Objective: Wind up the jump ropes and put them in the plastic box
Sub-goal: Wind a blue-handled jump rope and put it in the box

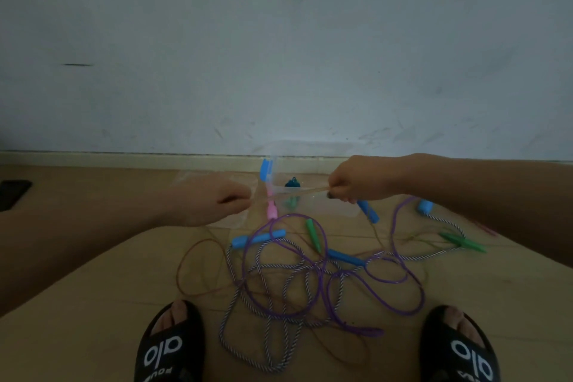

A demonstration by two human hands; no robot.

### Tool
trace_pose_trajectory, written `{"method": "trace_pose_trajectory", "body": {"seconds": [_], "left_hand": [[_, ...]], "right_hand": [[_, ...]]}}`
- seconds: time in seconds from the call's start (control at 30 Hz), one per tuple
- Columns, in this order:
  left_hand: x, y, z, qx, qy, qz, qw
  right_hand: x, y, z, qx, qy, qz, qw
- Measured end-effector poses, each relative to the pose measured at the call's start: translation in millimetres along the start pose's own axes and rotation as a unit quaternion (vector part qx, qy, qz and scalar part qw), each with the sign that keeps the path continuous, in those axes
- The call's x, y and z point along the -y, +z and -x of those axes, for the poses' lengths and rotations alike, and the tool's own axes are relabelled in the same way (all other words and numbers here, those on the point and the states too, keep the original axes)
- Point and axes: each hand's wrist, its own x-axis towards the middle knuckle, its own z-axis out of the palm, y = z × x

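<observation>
Left hand [214, 201] and right hand [359, 184] pinch taut brown rope [297, 192] over clear plastic box [310, 164]; tangled ropes [297, 282] at 6 o'clock on floor.

Head-worn camera looks forward and down, close over the floor [93, 288].

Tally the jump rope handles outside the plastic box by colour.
Blue handles: 4, the others at and
Green handles: 3, two of them crossed at and
Pink handle: 1
Total: 8
Not counted: the blue piece at the rim of the plastic box; I cannot tell whether it is a handle.
</observation>
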Motion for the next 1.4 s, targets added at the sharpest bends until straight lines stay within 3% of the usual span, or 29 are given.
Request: {"method": "trace_pose_trajectory", "body": {"seconds": [0.13,0.2,0.4,0.53,0.67,0.77,0.83,0.97,1.17,1.4], "left_hand": [[26.1,-1.3,11.2,0.073,0.000,-0.224,0.972],[37.5,3.7,12.7,0.093,-0.003,-0.284,0.954],[50.3,3.2,7.4,0.118,-0.034,-0.239,0.963],[45.2,10.4,18.0,0.193,-0.079,-0.262,0.943],[28.0,27.9,14.4,0.274,-0.111,-0.291,0.910],[2.8,29.2,-0.7,0.141,-0.095,-0.054,0.984],[-18.1,22.6,-14.0,0.044,-0.046,0.087,0.994],[-36.5,17.7,-23.0,0.008,-0.003,0.140,0.990],[-31.4,18.7,-12.6,-0.076,-0.052,0.219,0.971],[-41.0,12.4,-5.8,-0.037,-0.022,0.220,0.974]], "right_hand": [[-4.6,-3.5,1.4,-0.010,0.017,0.001,1.000],[-1.7,-4.3,-0.5,-0.016,0.012,-0.001,1.000],[-8.9,-5.5,-8.0,-0.026,0.027,0.066,0.997],[-22.5,-3.8,-2.5,0.009,0.062,0.007,0.998],[3.2,3.4,-11.7,-0.028,0.003,0.032,0.999],[30.1,4.9,-17.6,-0.052,-0.047,-0.013,0.997],[42.8,4.2,-19.0,-0.061,-0.068,-0.019,0.996],[52.6,3.3,-16.1,-0.071,-0.107,-0.032,0.991],[51.9,2.5,-5.0,-0.093,-0.128,-0.066,0.985],[55.4,1.9,-4.0,-0.082,-0.137,-0.084,0.984]]}}
